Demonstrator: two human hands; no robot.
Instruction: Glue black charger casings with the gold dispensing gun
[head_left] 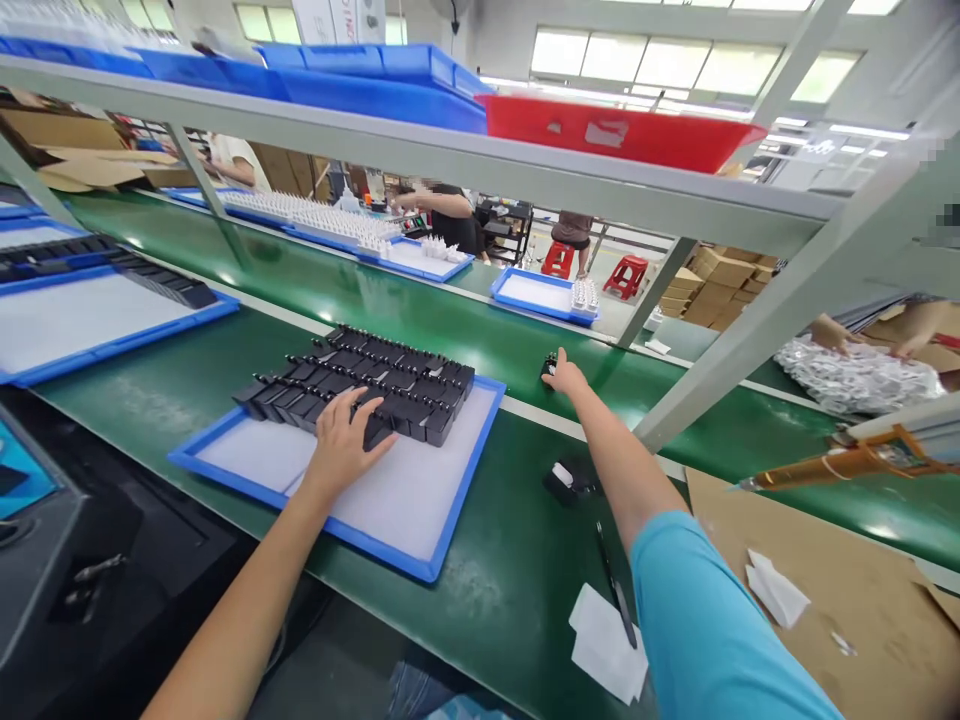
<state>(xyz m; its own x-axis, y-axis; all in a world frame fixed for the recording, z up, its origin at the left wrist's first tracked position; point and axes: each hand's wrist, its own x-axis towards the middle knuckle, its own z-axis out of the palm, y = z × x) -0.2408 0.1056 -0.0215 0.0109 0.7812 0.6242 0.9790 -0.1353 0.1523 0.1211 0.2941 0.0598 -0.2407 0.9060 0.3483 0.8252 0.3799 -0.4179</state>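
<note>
The black part (547, 372) is set on the belt (420, 300), at two o'clock from the tray (420, 505). It is met by the right hand (570, 380), fingers partly curled; whether it is gripped cannot be told. The left hand (341, 440) is spread loosely over blocks (412, 412). The part seems light, stiff and smooth, best pinched by its flat sides.
</note>
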